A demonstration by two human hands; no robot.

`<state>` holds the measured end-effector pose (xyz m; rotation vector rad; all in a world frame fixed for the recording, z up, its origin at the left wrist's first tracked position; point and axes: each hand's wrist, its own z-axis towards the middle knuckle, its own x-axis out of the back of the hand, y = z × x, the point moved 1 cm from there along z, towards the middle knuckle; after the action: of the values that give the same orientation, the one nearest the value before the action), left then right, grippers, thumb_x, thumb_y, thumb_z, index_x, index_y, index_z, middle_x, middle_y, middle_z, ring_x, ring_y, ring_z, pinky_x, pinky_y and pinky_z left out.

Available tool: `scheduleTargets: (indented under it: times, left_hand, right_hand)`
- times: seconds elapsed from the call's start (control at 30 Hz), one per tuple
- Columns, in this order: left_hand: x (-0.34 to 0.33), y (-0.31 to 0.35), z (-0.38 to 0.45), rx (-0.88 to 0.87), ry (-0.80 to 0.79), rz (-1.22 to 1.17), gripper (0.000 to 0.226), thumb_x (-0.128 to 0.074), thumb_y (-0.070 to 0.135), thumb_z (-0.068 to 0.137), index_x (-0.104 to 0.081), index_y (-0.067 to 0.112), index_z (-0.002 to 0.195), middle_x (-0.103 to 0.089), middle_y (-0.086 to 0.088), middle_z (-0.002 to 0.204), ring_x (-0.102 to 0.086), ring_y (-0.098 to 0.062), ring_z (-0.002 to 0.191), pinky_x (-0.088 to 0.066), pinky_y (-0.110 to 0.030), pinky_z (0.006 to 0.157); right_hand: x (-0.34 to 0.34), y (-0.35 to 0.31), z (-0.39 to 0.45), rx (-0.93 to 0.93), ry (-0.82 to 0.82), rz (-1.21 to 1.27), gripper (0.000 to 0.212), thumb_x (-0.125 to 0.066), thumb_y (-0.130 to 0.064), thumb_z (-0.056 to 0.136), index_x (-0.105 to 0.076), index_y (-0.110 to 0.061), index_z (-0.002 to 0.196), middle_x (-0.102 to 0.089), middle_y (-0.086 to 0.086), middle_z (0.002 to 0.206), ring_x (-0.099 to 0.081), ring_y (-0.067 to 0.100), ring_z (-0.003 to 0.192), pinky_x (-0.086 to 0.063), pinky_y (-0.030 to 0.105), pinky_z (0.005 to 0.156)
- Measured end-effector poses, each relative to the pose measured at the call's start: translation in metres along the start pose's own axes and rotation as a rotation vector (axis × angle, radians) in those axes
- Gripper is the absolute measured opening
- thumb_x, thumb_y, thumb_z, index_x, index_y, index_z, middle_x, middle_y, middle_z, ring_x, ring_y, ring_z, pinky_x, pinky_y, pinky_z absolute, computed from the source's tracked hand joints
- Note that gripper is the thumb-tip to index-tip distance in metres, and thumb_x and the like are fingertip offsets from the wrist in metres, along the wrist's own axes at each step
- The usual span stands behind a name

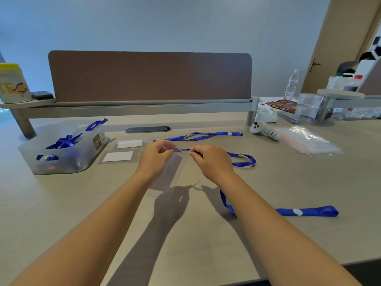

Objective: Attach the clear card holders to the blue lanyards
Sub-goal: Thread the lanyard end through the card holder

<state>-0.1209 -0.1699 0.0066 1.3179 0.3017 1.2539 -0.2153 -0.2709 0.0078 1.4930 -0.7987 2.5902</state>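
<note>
Clear flat card holder (glossy), ribbon lanyard, both hands pinching

Two hands — left, right. Clear card holders: three — one held, two flat on the bench. Blue lanyards loose on the bench: two; more tangled in one plastic bin, count unclear. One water bottle.

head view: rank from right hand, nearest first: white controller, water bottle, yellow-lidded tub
From the right hand:
1. White controller, just beyond it to the right.
2. Water bottle, farther back right.
3. Yellow-lidded tub, far left on the shelf.
</note>
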Motion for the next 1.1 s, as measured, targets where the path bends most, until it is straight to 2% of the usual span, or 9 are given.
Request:
scheduleTargets:
  times: [0.17, 0.33, 0.4, 0.47, 0.57, 0.73, 0.83, 0.93, 1.1]
  left_hand:
    - [0.001, -0.002, -0.001, 0.016, -0.003, -0.033, 0.020, -0.051, 0.008, 0.086, -0.052, 0.011, 0.106, -0.057, -0.007, 0.082, -0.052, -0.019, 0.077, -0.041, -0.018, 0.060]
    - [0.003, -0.001, 0.000, 0.088, -0.025, -0.138, 0.016, -0.057, 0.008, 0.082, -0.048, 0.018, 0.075, -0.052, 0.001, 0.070, -0.051, -0.014, 0.070, -0.042, -0.021, 0.058]
    - [0.003, 0.000, 0.001, 0.094, -0.044, -0.148, 0.004, -0.056, 0.009, 0.083, -0.056, 0.012, 0.084, -0.055, 0.001, 0.079, -0.052, -0.016, 0.079, -0.043, -0.022, 0.061]
    - [0.005, 0.000, 0.001, 0.066, -0.058, -0.126, 0.017, -0.054, 0.009, 0.084, -0.059, 0.007, 0.101, -0.056, -0.001, 0.092, -0.051, -0.017, 0.087, -0.042, -0.026, 0.070]
    - [0.008, -0.002, 0.001, 0.005, -0.049, -0.066, 0.026, -0.051, 0.008, 0.086, -0.056, 0.007, 0.112, -0.055, -0.003, 0.096, -0.050, -0.015, 0.088, -0.039, -0.027, 0.075]
    - [0.015, -0.011, 0.001, -0.099, 0.006, 0.097, 0.027, -0.049, 0.008, 0.088, -0.057, 0.013, 0.113, -0.057, -0.002, 0.091, -0.050, -0.014, 0.082, -0.039, -0.012, 0.063]
    - [0.020, -0.014, -0.002, -0.150, 0.003, 0.204, 0.029, -0.049, 0.008, 0.087, -0.057, 0.014, 0.114, -0.064, -0.010, 0.100, -0.049, -0.015, 0.084, -0.042, -0.023, 0.075]
    - [0.027, -0.016, -0.004, -0.233, 0.032, 0.297, 0.031, -0.050, 0.007, 0.086, -0.056, 0.015, 0.116, -0.063, -0.014, 0.111, -0.052, -0.020, 0.089, -0.042, -0.027, 0.078]
    - [0.038, -0.025, -0.005, -0.391, 0.042, 0.482, 0.034, -0.051, 0.005, 0.085, -0.055, 0.015, 0.118, -0.060, -0.015, 0.116, -0.058, -0.031, 0.098, -0.046, -0.029, 0.078]
  right_hand:
    - [-0.006, -0.004, 0.003, 0.003, 0.070, -0.021, 0.030, -0.039, -0.025, 0.097, -0.063, -0.010, 0.107, -0.068, 0.009, 0.099, -0.053, 0.016, 0.077, -0.035, 0.022, 0.055]
    - [-0.010, -0.009, 0.004, 0.027, 0.121, -0.076, 0.032, -0.036, -0.025, 0.097, -0.062, -0.009, 0.107, -0.068, 0.009, 0.100, -0.054, 0.017, 0.077, -0.030, 0.019, 0.050]
    - [-0.010, -0.011, 0.005, 0.033, 0.114, -0.082, 0.033, -0.035, -0.025, 0.098, -0.061, -0.009, 0.109, -0.067, 0.008, 0.103, -0.057, 0.019, 0.082, -0.025, 0.013, 0.047]
    - [-0.011, -0.013, 0.006, 0.030, 0.098, -0.051, 0.032, -0.036, -0.026, 0.097, -0.060, -0.008, 0.110, -0.067, 0.009, 0.104, -0.060, 0.021, 0.089, -0.027, 0.014, 0.049]
    - [-0.014, -0.017, 0.008, -0.008, 0.049, 0.094, 0.033, -0.039, -0.029, 0.096, -0.061, -0.007, 0.107, -0.066, 0.009, 0.098, -0.057, 0.021, 0.084, -0.040, 0.024, 0.061]
    - [-0.020, -0.021, 0.010, -0.208, -0.149, 0.485, 0.031, -0.041, -0.028, 0.095, -0.059, -0.004, 0.086, -0.051, 0.008, 0.072, -0.045, 0.017, 0.067, -0.038, 0.032, 0.065]
    - [-0.021, -0.024, 0.012, -0.318, -0.260, 0.691, 0.027, -0.044, -0.023, 0.094, -0.054, -0.010, 0.074, -0.050, 0.001, 0.068, -0.048, 0.011, 0.062, -0.044, 0.025, 0.063]
    - [-0.023, -0.028, 0.011, -0.398, -0.346, 0.906, 0.024, -0.044, -0.017, 0.095, -0.055, -0.014, 0.074, -0.055, 0.002, 0.074, -0.055, 0.011, 0.064, -0.047, 0.022, 0.062]
    - [-0.027, -0.033, 0.014, -0.483, -0.345, 1.026, 0.014, -0.049, -0.012, 0.092, -0.058, -0.008, 0.082, -0.059, 0.003, 0.074, -0.044, 0.008, 0.049, -0.036, 0.017, 0.046]
